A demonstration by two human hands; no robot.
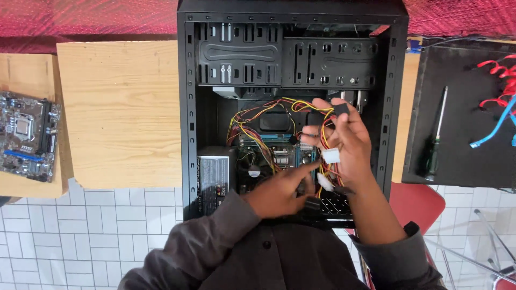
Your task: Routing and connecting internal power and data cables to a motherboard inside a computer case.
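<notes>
Gripping wire bundle (322,126): right hand (349,142); left hand (279,190) open, pointing; two white connectors (331,156).

Right hand (344,142) and cables (279,115) hide part of the motherboard (274,153)

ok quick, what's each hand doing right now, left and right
Left hand: holds nothing, index finger pointing toward the white connector.
Right hand: closed around a bundle of yellow, red and black cables above the open computer case.
</notes>
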